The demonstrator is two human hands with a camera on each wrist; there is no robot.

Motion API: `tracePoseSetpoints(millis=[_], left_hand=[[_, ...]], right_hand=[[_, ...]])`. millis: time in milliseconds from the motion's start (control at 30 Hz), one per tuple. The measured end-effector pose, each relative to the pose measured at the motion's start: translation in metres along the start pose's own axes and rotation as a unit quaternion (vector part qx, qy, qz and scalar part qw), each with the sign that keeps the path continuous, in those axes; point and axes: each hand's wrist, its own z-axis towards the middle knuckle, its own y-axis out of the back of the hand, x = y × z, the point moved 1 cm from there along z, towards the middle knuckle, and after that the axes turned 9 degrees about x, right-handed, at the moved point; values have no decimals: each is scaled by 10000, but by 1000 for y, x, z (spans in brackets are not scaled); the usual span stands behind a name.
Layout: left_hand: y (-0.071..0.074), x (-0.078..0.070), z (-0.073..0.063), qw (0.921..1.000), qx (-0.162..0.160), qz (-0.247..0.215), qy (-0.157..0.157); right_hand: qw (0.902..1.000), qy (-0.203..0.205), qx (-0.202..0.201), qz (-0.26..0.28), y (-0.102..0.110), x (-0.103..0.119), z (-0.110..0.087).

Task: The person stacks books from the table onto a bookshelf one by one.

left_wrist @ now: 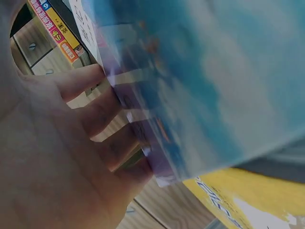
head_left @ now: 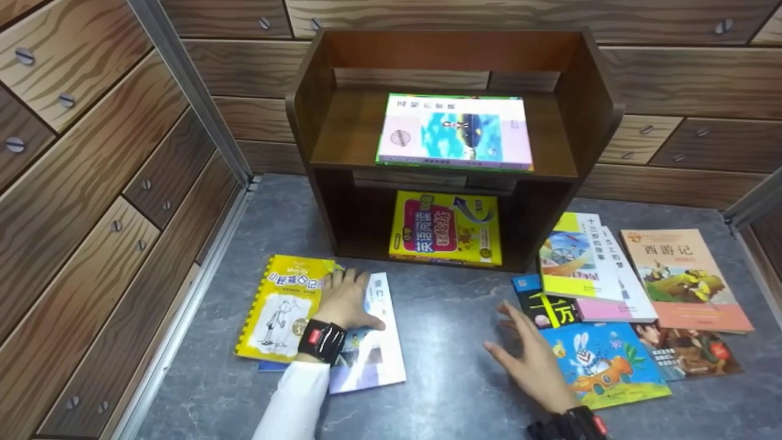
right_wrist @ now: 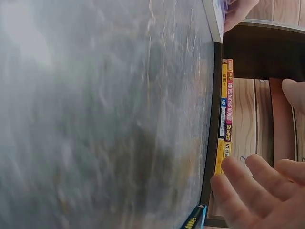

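Observation:
My left hand rests on a white and blue book lying on the grey floor. In the left wrist view its fingertips touch the spine edge of that book. Beside it, on the left, lies a yellow book with a cartoon figure, on top of a blue one. Over the floor on the right, my right hand holds nothing, its fingers spread. It is nearest to a blue picture book with a rabbit in a carrot car. The right wrist view shows the same hand with loose fingers.
A brown two-tier bookshelf stands at the back. A pink and blue book tops a stack on its upper shelf; a yellow English reading book lies below. Several books, including an orange one, overlap at the right.

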Motion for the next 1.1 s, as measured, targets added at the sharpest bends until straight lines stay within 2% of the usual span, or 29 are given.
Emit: tracePoseSetpoints(millis=[100,233,367,567,700,833,1100], left_hand=[[1,0,5,9998,75,-153,69],[5,2,12,9985,-19,-548,58],[8,4,14,9965,-113,-817,-149],[16,-3,7,9926,125,-1111,-469],[20,-11,5,9856,221,-1461,-822],[20,-21,1,9769,14,-1852,-1066],[16,-42,-4,9578,-572,-2499,-1299]], right_hand=[[9997,-66,-18,226,-4,1,-4],[9986,-330,138,383,-7,3,-6],[9975,-551,238,370,-7,3,-7],[9966,-687,293,347,-5,3,-10],[9964,-707,222,408,-3,3,-12],[9967,-622,105,509,-3,3,-14],[9960,-198,-262,835,-1,6,-21]])
